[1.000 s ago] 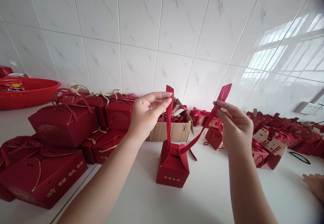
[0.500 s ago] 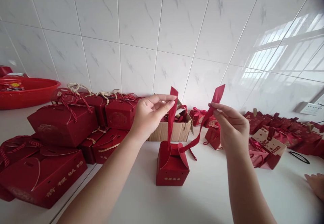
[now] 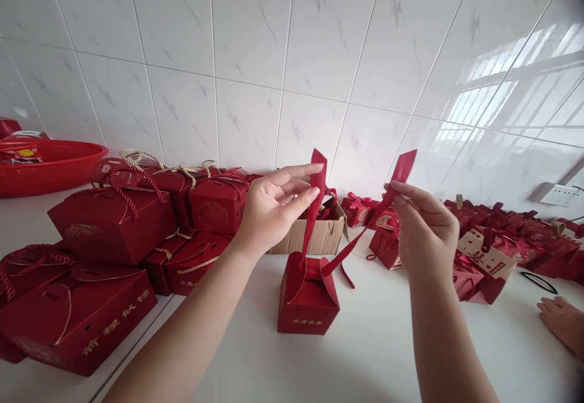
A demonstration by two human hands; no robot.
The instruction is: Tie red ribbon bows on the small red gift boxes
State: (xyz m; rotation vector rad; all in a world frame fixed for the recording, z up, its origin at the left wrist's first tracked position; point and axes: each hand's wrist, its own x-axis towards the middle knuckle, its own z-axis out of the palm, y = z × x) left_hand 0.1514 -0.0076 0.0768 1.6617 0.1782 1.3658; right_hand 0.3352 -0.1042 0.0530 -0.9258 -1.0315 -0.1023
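A small red gift box (image 3: 308,298) with gold lettering stands on the white counter (image 3: 365,354) in front of me. A red ribbon (image 3: 312,216) runs through its top flaps, and both ends rise above it. My left hand (image 3: 269,208) pinches the left end between thumb and fingers, above the box. My right hand (image 3: 426,230) pinches the right end, held up and out to the right so the ribbon is taut.
Large red boxes with rope handles (image 3: 112,220) are piled at the left. A brown carton (image 3: 319,233) sits behind the small box. Several small red boxes (image 3: 493,251) lie at the right. A red basin (image 3: 50,166) stands far left. Another person's hand (image 3: 561,324) rests at the right edge.
Both ribbon ends stay pinched in my hands, which shifted slightly while pulling the ribbon taut. The small box slid a little to the left. The other person's hand has come further into view.
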